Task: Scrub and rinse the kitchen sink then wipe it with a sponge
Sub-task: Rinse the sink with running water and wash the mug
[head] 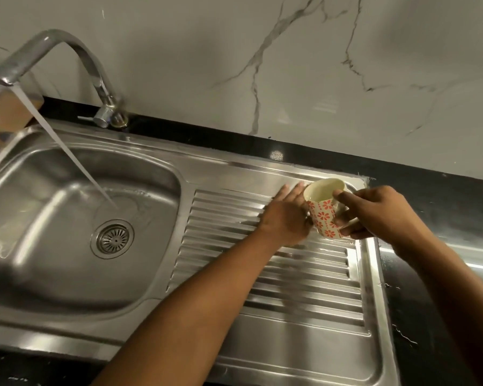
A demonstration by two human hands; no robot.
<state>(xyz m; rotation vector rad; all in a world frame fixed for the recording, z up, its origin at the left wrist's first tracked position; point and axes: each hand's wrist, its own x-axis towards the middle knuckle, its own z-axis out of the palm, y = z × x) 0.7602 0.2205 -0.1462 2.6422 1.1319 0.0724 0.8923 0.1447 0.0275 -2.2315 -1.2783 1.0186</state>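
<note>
A steel sink (34,246) with a round drain (112,238) fills the left of the view. Its ribbed drainboard (304,296) lies to the right. Water runs from the chrome tap (67,48) into the basin. My right hand (379,213) grips a white cup (325,207) with red flowers, tilted over the drainboard's far right corner. My left hand (283,215) is flat, fingers straight, beside the cup on the drainboard. No sponge is in view.
A black counter (430,196) borders the sink behind and to the right. A marble-patterned wall (262,65) rises behind it. A wooden board (6,112) stands at the far left behind the water stream.
</note>
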